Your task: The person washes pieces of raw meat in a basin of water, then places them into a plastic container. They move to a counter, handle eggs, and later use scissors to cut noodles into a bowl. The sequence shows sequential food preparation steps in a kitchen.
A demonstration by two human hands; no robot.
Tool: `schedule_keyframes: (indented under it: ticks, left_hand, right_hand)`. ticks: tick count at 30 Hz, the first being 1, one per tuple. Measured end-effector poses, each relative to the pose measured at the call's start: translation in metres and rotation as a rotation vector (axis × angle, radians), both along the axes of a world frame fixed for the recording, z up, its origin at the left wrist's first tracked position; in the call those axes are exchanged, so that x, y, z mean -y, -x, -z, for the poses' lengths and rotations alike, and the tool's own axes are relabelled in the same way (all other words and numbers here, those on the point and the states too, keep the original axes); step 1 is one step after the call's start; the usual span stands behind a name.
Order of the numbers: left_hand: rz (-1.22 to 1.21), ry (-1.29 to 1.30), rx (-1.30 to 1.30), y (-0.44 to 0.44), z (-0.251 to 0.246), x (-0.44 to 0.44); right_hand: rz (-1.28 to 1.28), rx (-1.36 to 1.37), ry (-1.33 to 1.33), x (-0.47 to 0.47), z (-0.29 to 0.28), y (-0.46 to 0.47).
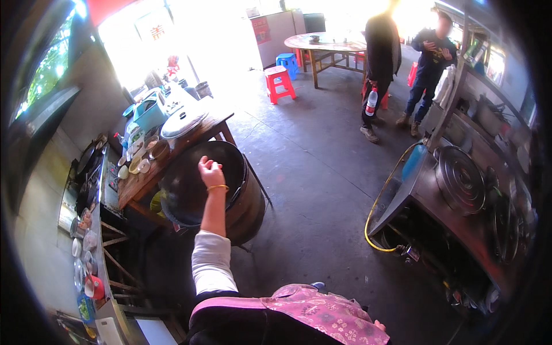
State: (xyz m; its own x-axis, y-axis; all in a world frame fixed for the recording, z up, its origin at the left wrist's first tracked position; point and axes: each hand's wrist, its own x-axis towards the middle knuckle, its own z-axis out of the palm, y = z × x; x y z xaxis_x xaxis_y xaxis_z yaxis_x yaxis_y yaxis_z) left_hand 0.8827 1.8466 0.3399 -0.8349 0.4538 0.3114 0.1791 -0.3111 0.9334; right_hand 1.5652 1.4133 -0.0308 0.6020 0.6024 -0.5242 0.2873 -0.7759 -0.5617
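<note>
My left hand [211, 171], with a gold bangle at the wrist, is raised over a large dark wok [185, 189] that rests on a round drum-like stand [246, 215]. Its fingers are partly curled and hold nothing that I can see. Only some fingertips of my right hand [379, 325] show, at the lower edge beside the pink patterned apron [319, 312]; what it does is hidden. Left of the wok, a wooden table [183, 148] carries a large metal lid [184, 120], a light blue basket [149, 114] and several small bowls.
Two people stand at the upper right, one holding a plastic bottle [371, 102]. A yellow hose [377, 207] loops beside a metal-topped stove bench [448, 224] with a lidded pot [461, 179]. Stools [280, 83] and a round table [323, 41] stand farther off. A counter with containers runs along the left.
</note>
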Motion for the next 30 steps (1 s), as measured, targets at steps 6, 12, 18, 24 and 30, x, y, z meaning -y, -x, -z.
schedule_keyframes:
  ticks: [6,12,18,24,30]
  left_hand:
    - [0.01,0.038,0.255,0.018,0.01,0.02]
    - [0.251,0.104,0.294,0.014,0.094,-0.016]
    - [0.553,0.269,0.286,-0.094,0.168,-0.07]
    - [0.94,0.668,0.144,-0.311,0.179,-0.09]
    - [1.341,0.718,0.015,-0.49,0.187,-0.065]
  right_hand:
    - [0.081,-0.257,0.114,-0.036,-0.022,-0.005]
    - [0.015,-0.044,0.112,-0.075,-0.026,0.006]
    - [0.034,0.05,0.118,-0.079,-0.058,0.011]
    - [0.079,0.19,-0.018,0.021,-0.017,-0.006]
    - [0.312,-0.139,0.193,0.099,-0.036,-0.018]
